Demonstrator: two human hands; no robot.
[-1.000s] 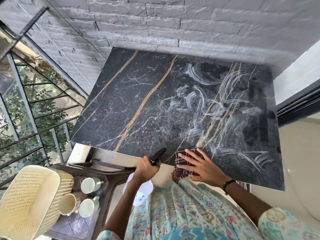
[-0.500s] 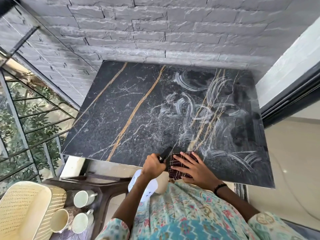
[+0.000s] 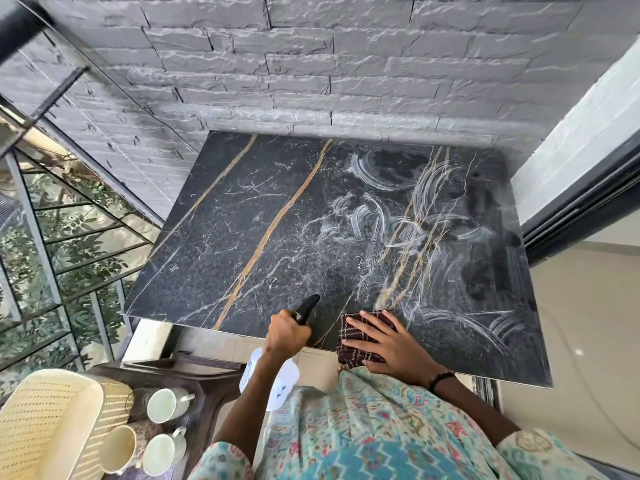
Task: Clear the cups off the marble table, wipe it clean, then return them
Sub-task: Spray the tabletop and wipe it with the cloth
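Nearby, three cups (image 3: 162, 431) (all off the marble table (image 3: 242, 237)) sit clustered.

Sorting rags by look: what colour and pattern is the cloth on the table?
The cloth is dark maroon with pale checked lines, head view.

Your left hand (image 3: 285, 332) hides the spray bottle (image 3: 277, 386) neck; your right hand (image 3: 384, 341) covers much of the checked cloth (image 3: 353, 355). Basket (image 3: 45, 420) cut off at the left edge.
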